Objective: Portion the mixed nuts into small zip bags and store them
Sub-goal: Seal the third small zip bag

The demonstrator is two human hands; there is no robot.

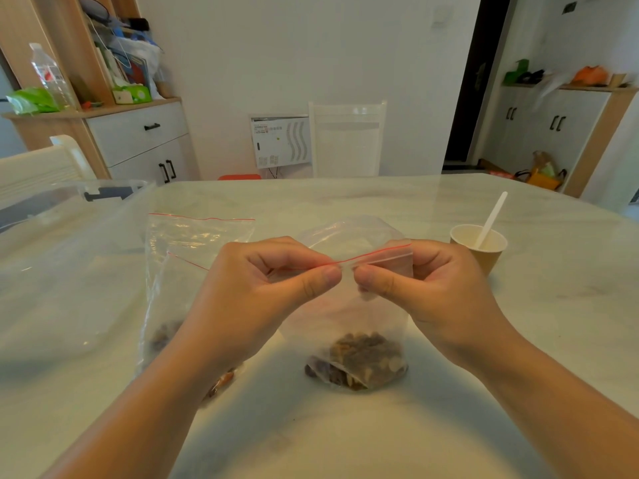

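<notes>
Zip bag (349,326) stands upright, nuts (363,361) at bottom, both hands' fingers (321,276) pinching its horizontal seal.

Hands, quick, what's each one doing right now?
Left hand: pinching the small zip bag at its red seal.
Right hand: pinching the same seal.

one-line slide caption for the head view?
Both hands, left hand and right hand, pinch the red zip strip of a small zip bag holding mixed nuts on the table.

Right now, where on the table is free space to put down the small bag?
Bare table lies right of the paper cup and along the near edge. Crowded: large bag left, storage box far left.
</notes>
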